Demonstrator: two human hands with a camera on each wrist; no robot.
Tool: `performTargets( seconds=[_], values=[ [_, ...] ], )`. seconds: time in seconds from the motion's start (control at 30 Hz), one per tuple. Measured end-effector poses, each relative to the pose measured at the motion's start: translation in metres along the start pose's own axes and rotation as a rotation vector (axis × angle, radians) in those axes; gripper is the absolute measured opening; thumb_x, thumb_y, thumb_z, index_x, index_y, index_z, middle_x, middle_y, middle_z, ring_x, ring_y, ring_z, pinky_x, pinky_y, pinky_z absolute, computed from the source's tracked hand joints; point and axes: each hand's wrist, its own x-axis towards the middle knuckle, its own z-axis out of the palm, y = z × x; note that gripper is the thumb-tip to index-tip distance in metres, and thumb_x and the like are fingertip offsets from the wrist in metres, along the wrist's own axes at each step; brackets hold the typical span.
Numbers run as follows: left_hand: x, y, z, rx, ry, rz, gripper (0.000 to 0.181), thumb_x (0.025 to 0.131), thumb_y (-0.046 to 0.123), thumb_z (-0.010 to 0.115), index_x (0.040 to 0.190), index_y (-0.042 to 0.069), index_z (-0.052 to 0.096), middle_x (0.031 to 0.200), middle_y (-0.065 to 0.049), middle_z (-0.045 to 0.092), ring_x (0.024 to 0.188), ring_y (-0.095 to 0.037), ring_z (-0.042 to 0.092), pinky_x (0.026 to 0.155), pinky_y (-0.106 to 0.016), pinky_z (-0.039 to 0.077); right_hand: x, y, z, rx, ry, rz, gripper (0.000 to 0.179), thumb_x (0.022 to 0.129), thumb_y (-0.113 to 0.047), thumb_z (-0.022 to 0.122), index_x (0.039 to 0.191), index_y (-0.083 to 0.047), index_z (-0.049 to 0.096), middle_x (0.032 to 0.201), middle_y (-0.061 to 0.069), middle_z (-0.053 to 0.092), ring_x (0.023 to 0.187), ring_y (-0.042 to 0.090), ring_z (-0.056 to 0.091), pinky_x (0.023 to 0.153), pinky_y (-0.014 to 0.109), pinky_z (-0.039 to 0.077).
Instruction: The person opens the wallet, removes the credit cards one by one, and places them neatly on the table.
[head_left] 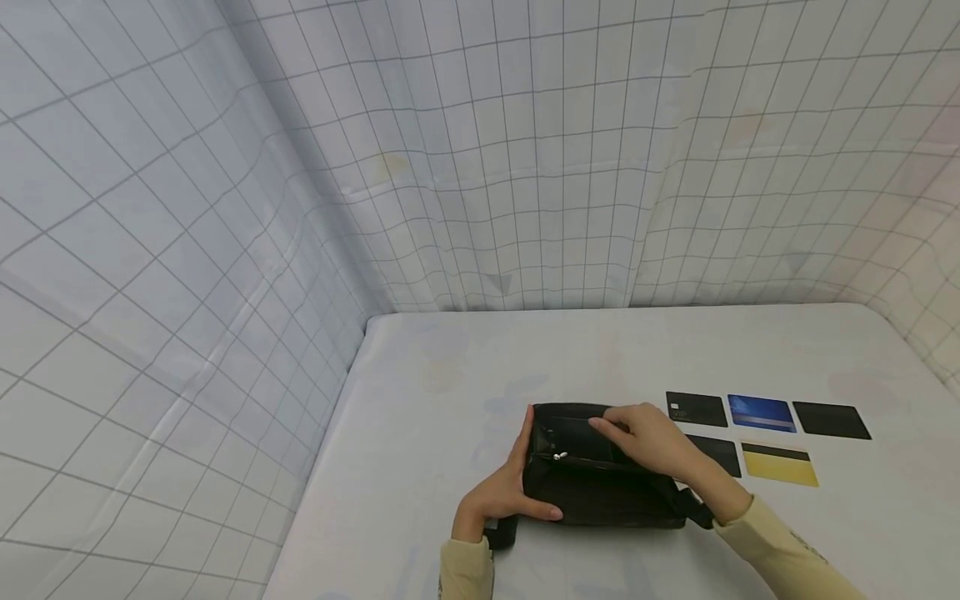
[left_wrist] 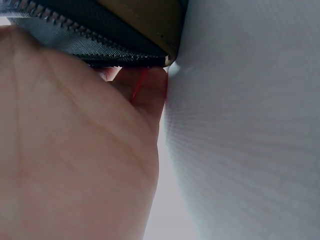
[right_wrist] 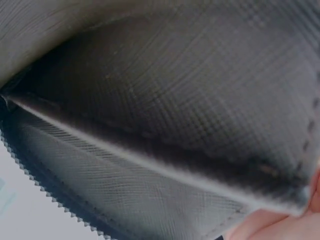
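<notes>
A black zip wallet point(head_left: 611, 497) lies unzipped on the white table, its inside facing up. My left hand point(head_left: 501, 492) grips its left end, with the thumb along the front and the fingers up the left side. In the left wrist view the palm point(left_wrist: 75, 145) is beside the zip teeth point(left_wrist: 75, 29). Over the wallet's upper right, my right hand point(head_left: 656, 437) pinches the inner section with thumb and forefinger. The right wrist view shows a textured divider point(right_wrist: 200, 95) inside the wallet, with fingers point(right_wrist: 280, 227) at its corner. Whatever those fingers cover is hidden.
Right of the wallet lie a black VIP card point(head_left: 697, 410), a blue card point(head_left: 761, 414), another black card point(head_left: 831, 420), a yellow card point(head_left: 780, 467) and a dark card point(head_left: 718, 454) partly behind my right hand. Checked white cloth point(head_left: 525, 167) hangs behind the table.
</notes>
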Motion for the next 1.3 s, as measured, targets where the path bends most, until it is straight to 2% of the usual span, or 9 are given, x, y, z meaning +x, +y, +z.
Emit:
performTargets(
  seconds=[0.23, 0.43, 0.8, 1.03, 1.3],
  values=[
    [0.001, 0.000, -0.001, -0.029, -0.001, -0.009, 0.127, 0.067, 0.048, 0.080, 0.143, 0.039, -0.022, 0.152, 0.013, -0.019, 0.141, -0.023, -0.010, 0.106, -0.062, 0.013, 0.000, 0.003, -0.001, 0.045, 0.009, -0.016, 0.042, 0.094, -0.044, 0.048, 0.062, -0.017, 0.049, 0.053, -0.011, 0.029, 0.045, 0.002, 0.029, 0.046, 0.020, 0.030],
    [0.001, 0.000, -0.001, -0.016, 0.002, -0.006, 0.128, 0.066, 0.046, 0.080, 0.142, 0.039, -0.022, 0.152, 0.013, -0.019, 0.141, -0.022, -0.008, 0.106, -0.061, 0.014, -0.002, 0.003, -0.004, 0.074, 0.041, -0.013, 0.041, 0.094, -0.046, 0.047, 0.064, -0.018, 0.050, 0.054, -0.010, 0.030, 0.046, 0.002, 0.028, 0.046, 0.021, 0.029],
    [0.001, 0.000, -0.001, -0.041, 0.004, -0.007, 0.128, 0.066, 0.044, 0.081, 0.143, 0.040, -0.022, 0.152, 0.014, -0.017, 0.142, -0.022, -0.007, 0.106, -0.060, 0.016, -0.005, 0.003, -0.011, 0.050, 0.132, -0.024, 0.040, 0.094, -0.041, 0.051, 0.061, -0.020, 0.045, 0.053, -0.011, 0.028, 0.047, 0.003, 0.026, 0.046, 0.021, 0.027],
    [0.000, -0.001, 0.000, -0.023, 0.005, -0.005, 0.130, 0.066, 0.048, 0.080, 0.145, 0.030, -0.022, 0.152, 0.014, -0.018, 0.142, -0.023, -0.008, 0.105, -0.062, 0.015, -0.009, 0.004, -0.015, 0.024, 0.194, -0.048, 0.040, 0.094, -0.039, 0.053, 0.059, -0.021, 0.044, 0.054, -0.012, 0.025, 0.047, 0.002, 0.025, 0.047, 0.022, 0.028],
    [0.000, -0.001, 0.000, -0.014, 0.015, -0.009, 0.129, 0.066, 0.048, 0.080, 0.144, 0.035, -0.021, 0.152, 0.014, -0.019, 0.142, -0.021, -0.009, 0.106, -0.062, 0.014, -0.014, 0.006, -0.023, 0.017, 0.270, -0.072, 0.038, 0.093, -0.033, 0.055, 0.059, -0.021, 0.045, 0.054, -0.013, 0.025, 0.047, 0.001, 0.025, 0.047, 0.022, 0.027]
  ],
)
